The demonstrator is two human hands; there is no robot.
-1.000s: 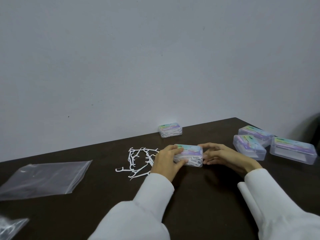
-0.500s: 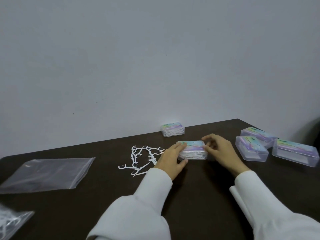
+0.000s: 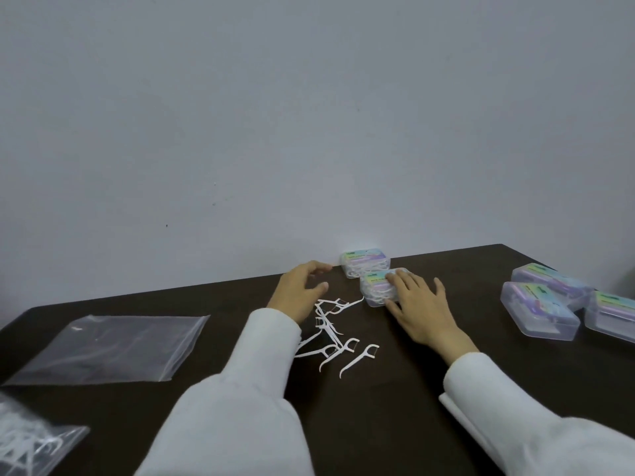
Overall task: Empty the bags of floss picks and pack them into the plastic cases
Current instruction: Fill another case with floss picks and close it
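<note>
Filling the upper half of the view, a plain grey wall (image 3: pixel 309 115) stands behind a dark surface (image 3: pixel 395 407) that spreads across the lower half. White sleeves (image 3: pixel 240 407) reach in from 6 o'clock. An empty clear bag (image 3: pixel 113 348) lies flat at 9 o'clock, and a second bag (image 3: pixel 31 444) with white picks inside sits at the 8 o'clock corner, partly cut off. Three empty-looking clear cases (image 3: pixel 539 314) cluster at 3 o'clock, touching one another.

The right hand (image 3: pixel 422 310) lies flat, its straight fingers (image 3: pixel 400 280) resting on the lid of a filled case (image 3: pixel 376 286) and its thumb against the case's near edge. That case sits just past the centre toward 1 o'clock, touching or nearly touching another filled case (image 3: pixel 364 262), which stands at its 11 o'clock against the wall. Both have pastel labels on the lids and white picks showing through the walls.

The left hand (image 3: pixel 302 290) hovers at the 9 o'clock side of the two cases, fingers loosely curved and spread, holding nothing. Whether it touches the surface I cannot tell.

Loose floss picks (image 3: pixel 335 334) lie scattered between the two forearms, at 6 o'clock from the pressed case, some partly hidden by the left sleeve. One pick (image 3: pixel 360 359) lies a little apart at the near right of the pile.
</note>
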